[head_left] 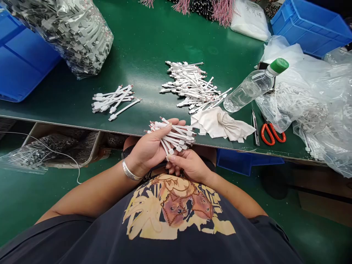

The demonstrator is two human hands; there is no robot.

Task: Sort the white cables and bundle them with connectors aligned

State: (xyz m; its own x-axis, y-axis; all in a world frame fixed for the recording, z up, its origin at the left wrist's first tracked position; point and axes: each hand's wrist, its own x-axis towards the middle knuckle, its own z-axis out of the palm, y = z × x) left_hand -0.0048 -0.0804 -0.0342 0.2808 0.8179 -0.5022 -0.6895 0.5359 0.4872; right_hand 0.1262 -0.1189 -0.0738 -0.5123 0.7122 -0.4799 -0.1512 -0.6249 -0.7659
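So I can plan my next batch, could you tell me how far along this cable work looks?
Apparently done: the small bunch and larger pile of white cables on the bench. In hand: a cable bundle, held by the left hand and pinched by the right hand. Left: the clear bag seems to hold more.

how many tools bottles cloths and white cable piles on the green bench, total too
white cable piles: 2
plastic water bottle: 1
white cloth: 1
orange-handled scissors: 1
steel tweezers: 1
total: 6
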